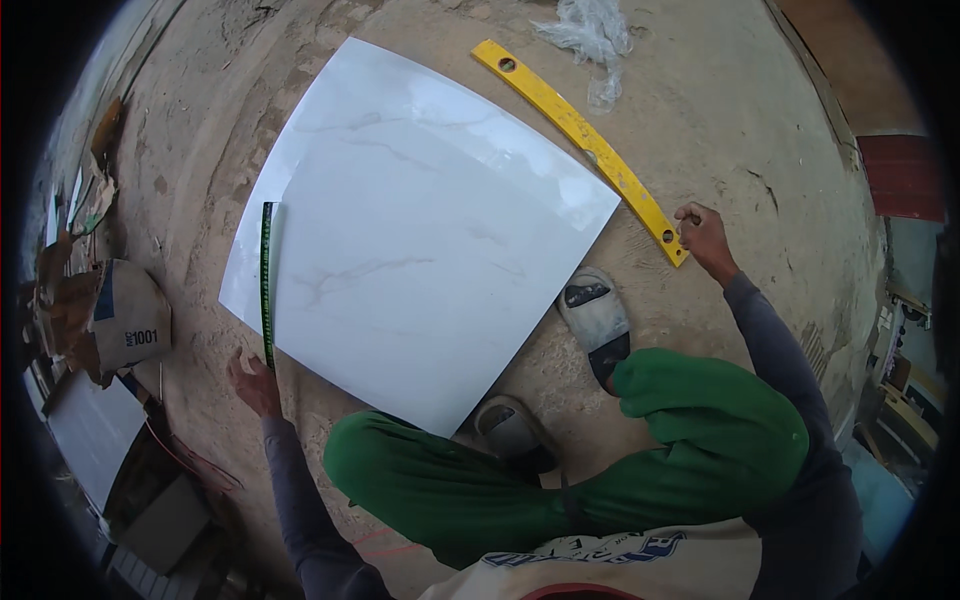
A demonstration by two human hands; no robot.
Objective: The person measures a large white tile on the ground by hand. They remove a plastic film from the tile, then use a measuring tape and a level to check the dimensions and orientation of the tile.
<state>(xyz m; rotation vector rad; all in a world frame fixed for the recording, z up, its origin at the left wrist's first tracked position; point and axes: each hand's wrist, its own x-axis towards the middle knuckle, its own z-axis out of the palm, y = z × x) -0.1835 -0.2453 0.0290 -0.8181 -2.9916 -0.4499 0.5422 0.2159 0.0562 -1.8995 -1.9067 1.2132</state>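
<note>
The white tile (420, 240) lies flat on the rough concrete floor (720, 110), right in front of the crouching person, one corner pointing back between the two sandalled feet. And it looks like a measuring step: a green tape measure (267, 285) runs along the tile's left edge, and the left hand (255, 385) sits at its near end, just off the tile's lower-left corner, fingers spread over the tape — pressing or pinching, I cannot tell which. Over on the other side, the right hand (703, 235) is out at the near end of the long yellow spirit level (580, 140), fingertips on it, not wrapped around it. The level lies on the floor just beyond the tile's right edge, apart from it. By my reading, a good measurement wants the tape held taut and true to the edge. Around the work: a crumpled clear plastic wrap (590, 35) at the level's far end, a cement sack (130, 315) and cardboard scraps to the left. The grey sandal (595, 320) nearly touches the tile's right edge, tight quarters there.
</note>
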